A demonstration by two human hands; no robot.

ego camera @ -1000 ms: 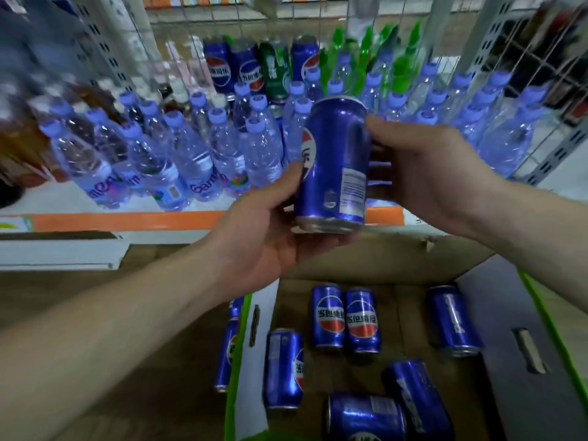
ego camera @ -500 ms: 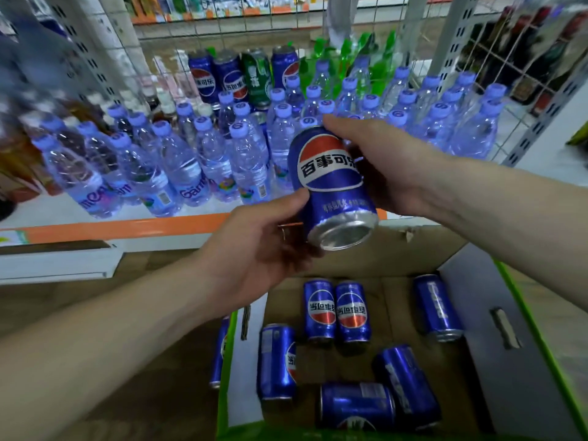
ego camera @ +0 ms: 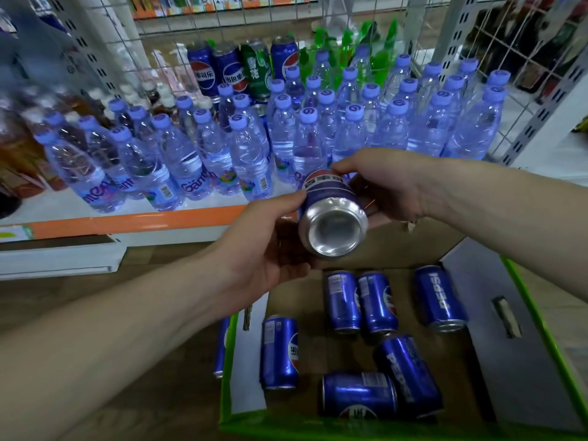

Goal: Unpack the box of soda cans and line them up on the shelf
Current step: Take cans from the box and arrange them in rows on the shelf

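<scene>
A blue Pepsi can (ego camera: 331,218) is held in both hands above the open cardboard box (ego camera: 525,361), tilted so its silver bottom faces me. My left hand (ego camera: 264,249) grips it from the left and below. My right hand (ego camera: 385,183) grips it from the right, fingers over the top side. Several more blue cans (ego camera: 375,300) lie on their sides in the box. At the back of the shelf (ego camera: 127,222) stand three blue cans (ego camera: 203,71) and a green can (ego camera: 256,68).
Many water bottles (ego camera: 248,154) with purple caps fill the front of the shelf. Green bottles (ego camera: 346,49) stand behind them. Wire mesh panels and white uprights frame the shelf. One blue can (ego camera: 221,348) lies outside the box's left wall on the wooden floor.
The can has tipped from upright until its bottom faces me, and both hands have lowered it toward the box. The view has tilted downward.
</scene>
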